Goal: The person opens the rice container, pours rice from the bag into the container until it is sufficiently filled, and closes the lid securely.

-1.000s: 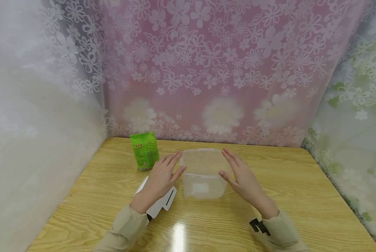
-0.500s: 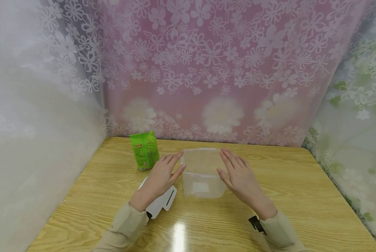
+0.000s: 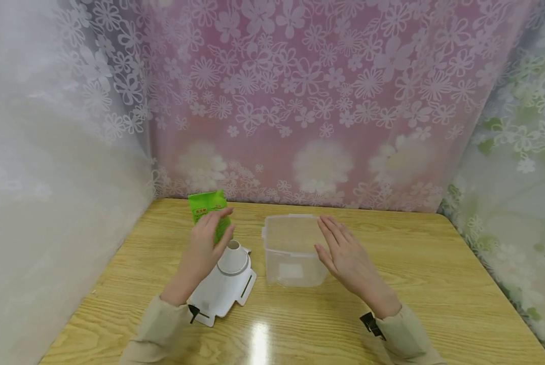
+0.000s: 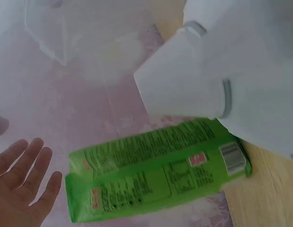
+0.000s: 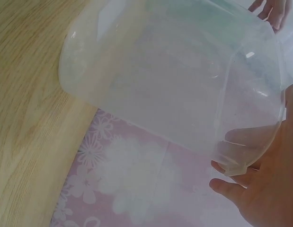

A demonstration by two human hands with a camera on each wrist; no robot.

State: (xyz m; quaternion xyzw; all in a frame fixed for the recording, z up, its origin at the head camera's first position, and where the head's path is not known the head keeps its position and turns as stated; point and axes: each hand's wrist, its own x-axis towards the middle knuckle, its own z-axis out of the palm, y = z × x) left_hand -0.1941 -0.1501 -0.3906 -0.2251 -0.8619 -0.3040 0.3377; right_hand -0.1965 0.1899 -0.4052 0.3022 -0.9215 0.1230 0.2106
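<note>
My left hand [image 3: 199,248] hovers in front of an upright green packet [image 3: 205,199]. In the left wrist view its spread fingers are apart from the packet [image 4: 151,175]. Below this hand lies a white plastic lid [image 3: 219,291] with slotted side flaps and a raised cone-shaped spout [image 3: 232,261]. My right hand [image 3: 352,256] is at the right rim of a clear plastic container [image 3: 295,271], fingers fairly straight and thumb apart. In the right wrist view some of its fingers show through the container's [image 5: 170,80] clear wall.
The wood-grain table [image 3: 436,284] bears all these things. A pink flowered curtain [image 3: 272,101] hangs along its back edge. Pale sheets [image 3: 71,177] stand at both sides.
My left hand has left the container's left rim and moved left to the green packet, uncovering the lid's spout. The right hand and container have barely moved.
</note>
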